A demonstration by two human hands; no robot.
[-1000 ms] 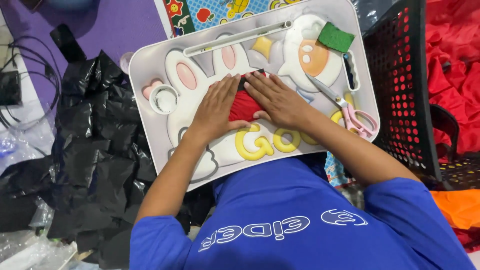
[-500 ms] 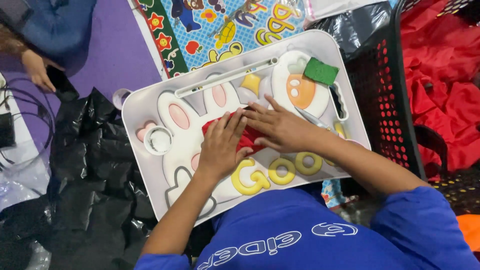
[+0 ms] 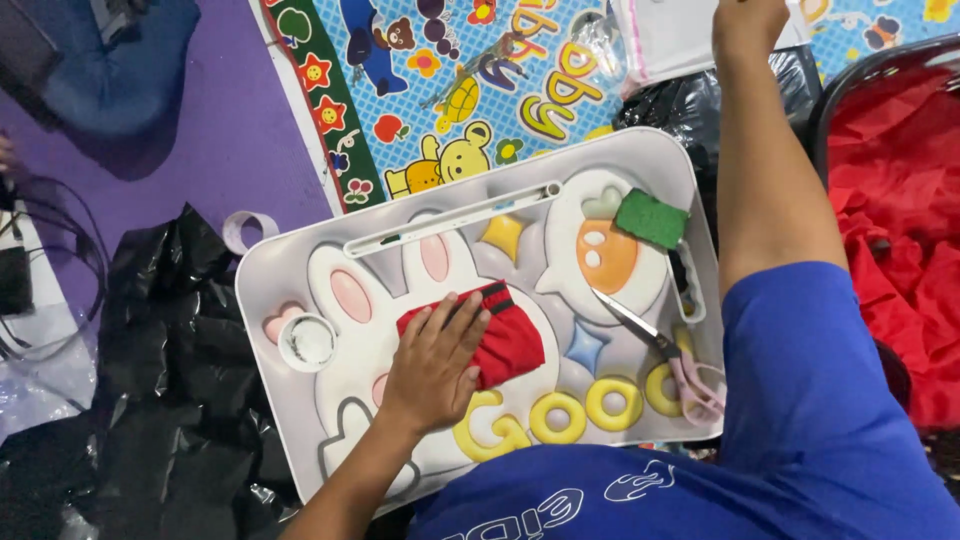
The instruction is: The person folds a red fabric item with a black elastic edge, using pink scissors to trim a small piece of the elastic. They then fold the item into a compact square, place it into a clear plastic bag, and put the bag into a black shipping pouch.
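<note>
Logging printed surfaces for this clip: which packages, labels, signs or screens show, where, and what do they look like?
Clear plastic bag: top edge, by the right hand; white contents, pink seam.
Cartoon play mat: above the tray, blue check with animals, red-green star border.
Lap tray: centre, white, raised rabbit, carrot and yellow letter shapes; the left hand presses a folded red cloth on it.
No screens or signs.
</note>
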